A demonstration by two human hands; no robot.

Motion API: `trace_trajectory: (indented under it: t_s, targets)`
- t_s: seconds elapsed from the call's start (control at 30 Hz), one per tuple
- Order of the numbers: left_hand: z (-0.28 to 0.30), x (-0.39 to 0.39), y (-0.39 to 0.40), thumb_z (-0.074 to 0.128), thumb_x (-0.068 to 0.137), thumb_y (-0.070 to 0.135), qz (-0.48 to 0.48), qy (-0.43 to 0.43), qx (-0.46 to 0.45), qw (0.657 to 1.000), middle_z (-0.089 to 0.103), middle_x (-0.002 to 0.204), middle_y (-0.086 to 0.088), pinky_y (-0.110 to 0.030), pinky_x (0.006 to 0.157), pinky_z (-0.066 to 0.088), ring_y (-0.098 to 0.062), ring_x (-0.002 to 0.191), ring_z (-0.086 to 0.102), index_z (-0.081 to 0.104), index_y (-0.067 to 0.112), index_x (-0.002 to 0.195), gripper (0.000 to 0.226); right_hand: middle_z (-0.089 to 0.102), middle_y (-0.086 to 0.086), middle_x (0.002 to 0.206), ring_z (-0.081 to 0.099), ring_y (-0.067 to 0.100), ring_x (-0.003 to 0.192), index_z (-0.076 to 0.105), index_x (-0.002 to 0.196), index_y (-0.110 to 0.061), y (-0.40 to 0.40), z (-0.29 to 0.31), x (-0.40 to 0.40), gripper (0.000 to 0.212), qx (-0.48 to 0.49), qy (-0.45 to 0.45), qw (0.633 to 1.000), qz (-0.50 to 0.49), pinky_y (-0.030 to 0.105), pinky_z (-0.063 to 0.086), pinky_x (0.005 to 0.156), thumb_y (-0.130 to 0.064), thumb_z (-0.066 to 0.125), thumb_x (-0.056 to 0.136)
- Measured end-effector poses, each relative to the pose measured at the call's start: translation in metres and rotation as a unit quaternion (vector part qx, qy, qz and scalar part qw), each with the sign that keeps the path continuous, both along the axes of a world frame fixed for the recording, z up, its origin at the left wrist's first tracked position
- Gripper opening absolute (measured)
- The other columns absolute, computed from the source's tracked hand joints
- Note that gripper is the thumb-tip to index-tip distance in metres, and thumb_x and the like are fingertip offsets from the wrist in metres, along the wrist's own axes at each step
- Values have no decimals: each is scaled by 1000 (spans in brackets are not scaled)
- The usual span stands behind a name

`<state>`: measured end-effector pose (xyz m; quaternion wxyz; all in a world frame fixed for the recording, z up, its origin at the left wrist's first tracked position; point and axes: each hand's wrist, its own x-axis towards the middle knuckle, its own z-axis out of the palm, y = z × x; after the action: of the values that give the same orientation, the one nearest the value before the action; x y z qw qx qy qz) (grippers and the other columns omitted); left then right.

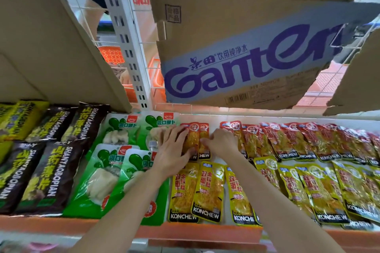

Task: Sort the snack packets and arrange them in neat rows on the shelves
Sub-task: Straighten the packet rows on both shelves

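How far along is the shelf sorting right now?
Mostly done: dark brown packets, green radish packets and yellow Konchew packets lie in rows. In hand: left hand and right hand press two red Konchew packets. Left: closing the gap beside the red row.

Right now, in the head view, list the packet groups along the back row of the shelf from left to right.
Yellow packet → dark brown packets → green-and-white packets → red packets under both hands → long overlapping row of red packets.
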<state>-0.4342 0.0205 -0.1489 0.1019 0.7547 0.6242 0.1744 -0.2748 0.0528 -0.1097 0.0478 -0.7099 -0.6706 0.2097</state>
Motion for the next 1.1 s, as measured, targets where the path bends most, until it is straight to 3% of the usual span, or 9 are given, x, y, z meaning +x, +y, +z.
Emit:
trace_trajectory:
  t_s: [0.07, 0.13, 0.3, 0.47, 0.57, 0.73, 0.83, 0.93, 1.1]
  targets:
    - [1, 0, 0, 28, 83, 62, -4, 26, -4, 1000, 21, 152, 7, -38, 114, -9, -15, 142, 1, 25, 26, 146, 73, 65, 9, 90, 63, 27, 93, 67, 86, -8, -3, 3, 2, 25, 16, 58, 998, -25, 27, 41, 68, -30, 56, 90]
    - [2, 1, 0, 22, 81, 70, -1, 40, -6, 999, 21, 153, 9, -38, 114, -8, -15, 142, 2, 23, 29, 147, 77, 66, 10, 98, 62, 27, 94, 65, 94, -6, -5, 5, 7, 14, 33, 95, 994, -40, 26, 41, 69, -16, 57, 89]
    - [-1, 2, 0, 20, 74, 81, 20, 41, 7, 999, 32, 149, 4, -42, 117, 1, -16, 142, 9, 24, 21, 145, 93, 56, 11, 122, 51, 27, 116, 56, 120, -4, -6, 0, 9, 52, 15, 12, 999, -29, 36, 42, 95, -44, 57, 86]
    - [-1, 1, 0, 26, 77, 79, 22, 38, -2, 999, 29, 149, 1, -44, 118, 6, -17, 142, 10, 24, 18, 144, 91, 64, 8, 87, 62, 25, 85, 65, 85, -8, -4, 1, 2, 26, -9, 49, 997, -61, 28, 46, 67, -33, 60, 86]
    - [-3, 0, 1, 16, 77, 78, 5, 47, 5, 999, 26, 150, 5, -45, 117, 3, -17, 141, 7, 22, 31, 144, 83, 66, 10, 105, 61, 25, 96, 63, 108, -6, -10, 5, 4, 22, 20, 118, 988, -96, 25, 43, 70, -14, 58, 88]
    - [-4, -1, 1, 14, 83, 73, -9, 76, -7, 997, 19, 153, 3, -47, 115, -2, -21, 142, 2, 18, 42, 144, 69, 61, 10, 117, 59, 25, 106, 49, 124, -5, -13, 11, 2, 47, -11, 120, 988, -94, 27, 41, 74, -29, 63, 87]
    - [-4, -1, 2, 11, 82, 72, -8, 72, 0, 997, 25, 151, 2, -47, 116, 1, -21, 142, 6, 20, 40, 145, 71, 63, 11, 105, 60, 27, 99, 59, 111, -3, -11, 12, -4, 34, -28, 135, 986, -92, 27, 44, 70, -23, 64, 85]
    - [-4, -1, 1, 13, 84, 71, -6, 68, 0, 998, 26, 150, 2, -47, 116, 1, -21, 141, 8, 21, 39, 145, 69, 63, 14, 76, 59, 24, 75, 68, 84, 1, -8, 17, 2, 19, -19, 163, 982, -98, 25, 35, 51, -17, 65, 81]
    - [-4, -2, 1, 9, 82, 71, -7, 82, 0, 997, 23, 151, 2, -49, 116, -1, -22, 142, 5, 20, 36, 145, 74, 65, 20, 74, 52, 28, 63, 69, 78, 2, -2, 38, 32, 16, 69, 232, 960, -140, 28, 32, 54, -12, 64, 82]
